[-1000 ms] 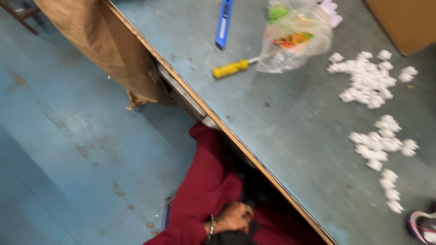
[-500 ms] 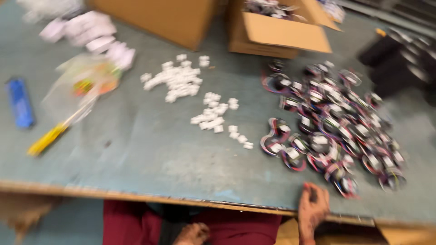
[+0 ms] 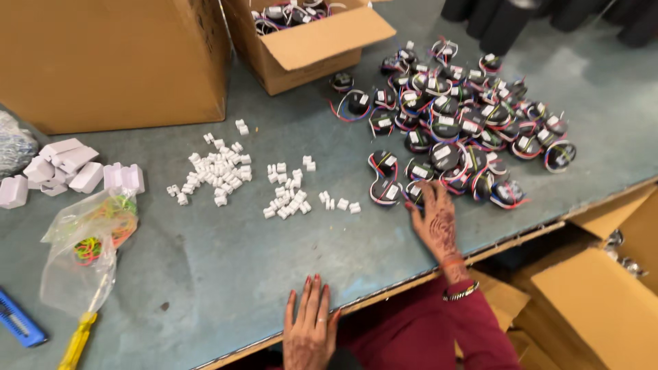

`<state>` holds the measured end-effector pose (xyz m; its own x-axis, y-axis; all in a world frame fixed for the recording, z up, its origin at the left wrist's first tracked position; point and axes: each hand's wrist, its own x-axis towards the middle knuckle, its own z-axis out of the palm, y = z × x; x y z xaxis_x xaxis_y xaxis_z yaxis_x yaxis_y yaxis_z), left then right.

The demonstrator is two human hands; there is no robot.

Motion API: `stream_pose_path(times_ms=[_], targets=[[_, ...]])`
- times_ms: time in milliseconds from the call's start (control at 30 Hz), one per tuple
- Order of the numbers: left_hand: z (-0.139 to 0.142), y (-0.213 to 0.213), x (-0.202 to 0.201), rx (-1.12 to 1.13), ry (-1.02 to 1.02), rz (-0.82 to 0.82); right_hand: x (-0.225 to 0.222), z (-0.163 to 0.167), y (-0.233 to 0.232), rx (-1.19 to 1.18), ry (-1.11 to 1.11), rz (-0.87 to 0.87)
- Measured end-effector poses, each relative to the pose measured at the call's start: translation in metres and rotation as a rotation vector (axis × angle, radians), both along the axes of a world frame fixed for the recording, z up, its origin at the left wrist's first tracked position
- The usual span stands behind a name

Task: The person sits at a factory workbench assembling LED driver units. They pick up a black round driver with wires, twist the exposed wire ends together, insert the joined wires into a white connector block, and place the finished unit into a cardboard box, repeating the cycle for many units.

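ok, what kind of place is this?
Likely a small assembly or packing workshop: a worn workbench holding a heap of wired black round parts, piles of small white connectors, and cardboard boxes.

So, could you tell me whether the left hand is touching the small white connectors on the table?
Apart. The head view shows the left hand flat on the table near its edge, with bare tabletop between its fingertips and the white connectors.

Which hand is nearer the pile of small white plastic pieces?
Left. The left hand lies flat below the white pieces; the right hand sits farther right, at the black coils.
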<state>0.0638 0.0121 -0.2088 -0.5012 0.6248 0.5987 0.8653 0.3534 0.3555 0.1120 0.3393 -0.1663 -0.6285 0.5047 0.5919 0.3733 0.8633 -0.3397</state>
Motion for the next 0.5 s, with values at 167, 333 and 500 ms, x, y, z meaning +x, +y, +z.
stream_pose_path(times_ms=[167,333,500], targets=[[-0.015,-0.011,0.007,0.264,-0.454,0.08,0.024,-0.002,-0.048,-0.402,0.138,-0.01],[-0.008,0.005,-0.018,0.492,-1.369,-0.181,0.025,0.004,-0.136,-0.442,0.124,0.268],[0.001,0.022,-0.047,0.459,-0.936,-0.398,-0.002,0.008,-0.173,-0.322,0.044,0.639]])
